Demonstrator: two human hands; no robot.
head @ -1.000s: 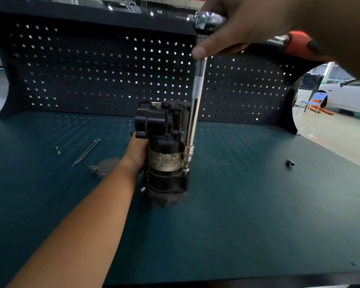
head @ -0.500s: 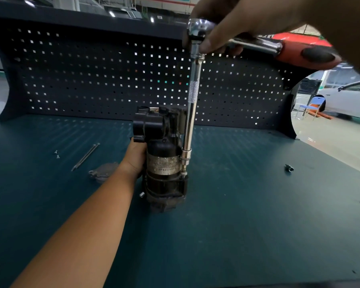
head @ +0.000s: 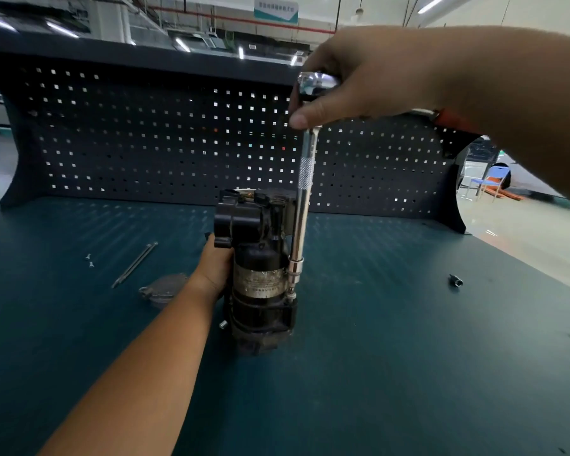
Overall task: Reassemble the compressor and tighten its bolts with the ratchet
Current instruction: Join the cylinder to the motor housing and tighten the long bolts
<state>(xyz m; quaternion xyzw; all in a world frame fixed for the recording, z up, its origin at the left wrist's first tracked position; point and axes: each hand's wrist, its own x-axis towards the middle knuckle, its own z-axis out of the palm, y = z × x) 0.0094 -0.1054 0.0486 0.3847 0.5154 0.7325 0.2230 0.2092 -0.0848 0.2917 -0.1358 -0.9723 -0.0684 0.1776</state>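
A black compressor [head: 260, 268] stands upright on the dark teal bench [head: 408, 373]. My left hand [head: 213, 268] grips its left side. My right hand [head: 369, 80] is closed over the chrome head of the ratchet [head: 315, 85], whose red handle [head: 454, 118] runs to the right behind my wrist. A long chrome extension [head: 303, 199] drops straight down from the ratchet head along the compressor's right side. Its socket [head: 295, 268] sits on a bolt [head: 290, 294] at the lower flange.
Two long bolts [head: 135, 264] lie left of the compressor, with two small screws [head: 89, 261] further left. A round metal cover [head: 163, 289] lies beside my left forearm. A small socket [head: 455, 280] rests at the right. A perforated back panel [head: 145, 136] closes the bench's far side.
The ratchet handle has swung back and forth about the extension. My right hand now covers the ratchet head from above, and the camera has tilted up slightly. The compressor and left hand have stayed put.
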